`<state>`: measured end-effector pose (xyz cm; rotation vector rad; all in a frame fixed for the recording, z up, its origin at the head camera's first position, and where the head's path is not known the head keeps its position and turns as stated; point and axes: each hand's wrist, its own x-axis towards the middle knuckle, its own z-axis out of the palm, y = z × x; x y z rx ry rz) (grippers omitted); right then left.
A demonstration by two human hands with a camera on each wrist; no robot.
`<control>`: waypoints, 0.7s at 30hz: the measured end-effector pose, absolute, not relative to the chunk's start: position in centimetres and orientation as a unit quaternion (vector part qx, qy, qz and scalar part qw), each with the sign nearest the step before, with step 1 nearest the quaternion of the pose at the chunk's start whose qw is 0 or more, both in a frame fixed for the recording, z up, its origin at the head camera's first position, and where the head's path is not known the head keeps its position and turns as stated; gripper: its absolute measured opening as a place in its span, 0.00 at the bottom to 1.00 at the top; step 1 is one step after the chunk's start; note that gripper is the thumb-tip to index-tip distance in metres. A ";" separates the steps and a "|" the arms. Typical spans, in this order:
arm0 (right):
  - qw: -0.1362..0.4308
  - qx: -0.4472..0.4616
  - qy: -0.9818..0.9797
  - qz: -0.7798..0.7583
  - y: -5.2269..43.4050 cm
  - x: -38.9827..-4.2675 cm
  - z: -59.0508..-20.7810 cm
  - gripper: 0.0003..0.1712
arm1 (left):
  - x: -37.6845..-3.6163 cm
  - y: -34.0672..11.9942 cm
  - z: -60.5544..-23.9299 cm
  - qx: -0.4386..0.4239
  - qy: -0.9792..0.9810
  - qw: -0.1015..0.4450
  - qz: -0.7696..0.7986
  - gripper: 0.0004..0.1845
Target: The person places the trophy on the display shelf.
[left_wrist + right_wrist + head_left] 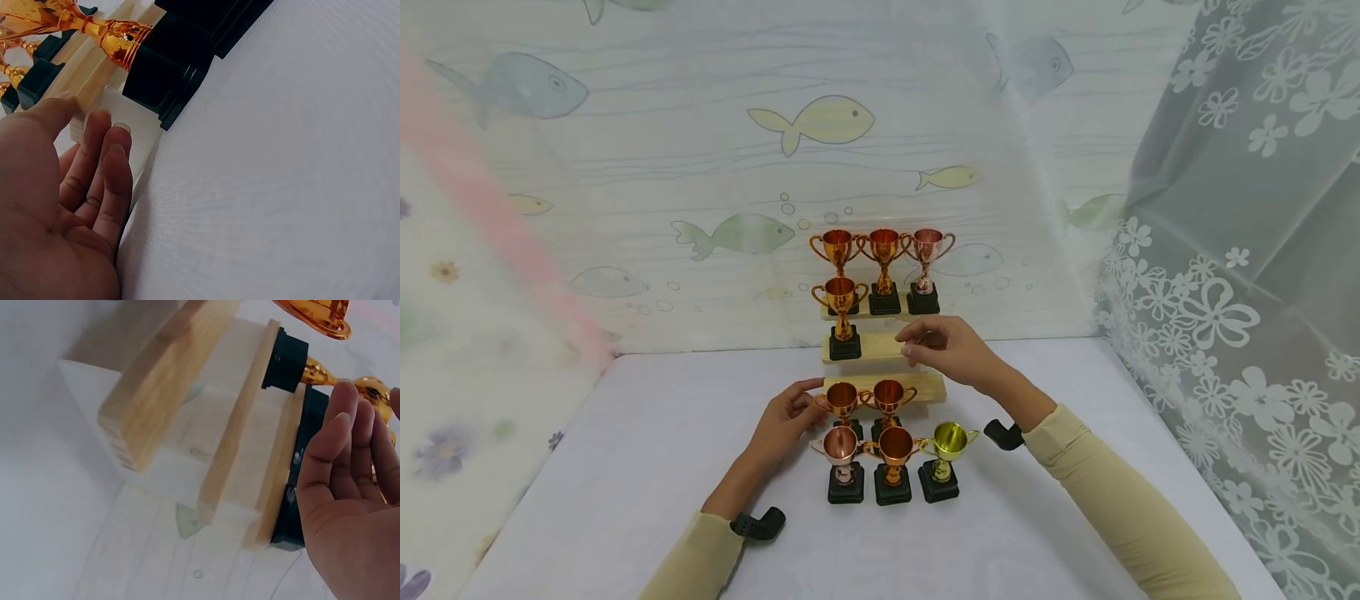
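Note:
A stepped wooden stand (925, 385) holds small trophy cups on black bases. Three stand on the top step (883, 247), one on the middle step (841, 300) and two on the low step (889, 393). Three more stand on the table in front: a pink one (840, 446), a copper one (895, 446) and a green-gold one (950, 440). My left hand (797, 400) rests its straight fingers (100, 144) against the low step's left end, beside a black base (169, 69). My right hand (919, 342) hovers empty over the middle step (237, 425), fingers (340, 444) relaxed.
The stand sits on a white-covered table (625, 467) against a fish-patterned backdrop (820, 121). A flowered lace curtain (1240, 317) hangs at the right, close to the table's edge.

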<state>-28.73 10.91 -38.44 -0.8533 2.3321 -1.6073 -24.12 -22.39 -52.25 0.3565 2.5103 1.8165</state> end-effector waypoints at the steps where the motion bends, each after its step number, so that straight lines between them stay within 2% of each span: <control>1: 0.092 -0.286 0.785 -0.542 11.2 -28.5 -38.7 0.13 | -24.2 -22.4 -52.3 0.115 0.805 0.011 0.581 0.25; 21: 0.130 -0.287 0.766 -0.560 17.3 -24.7 -44.3 0.10 | -24.3 -22.3 -52.4 0.112 0.809 0.011 0.577 0.25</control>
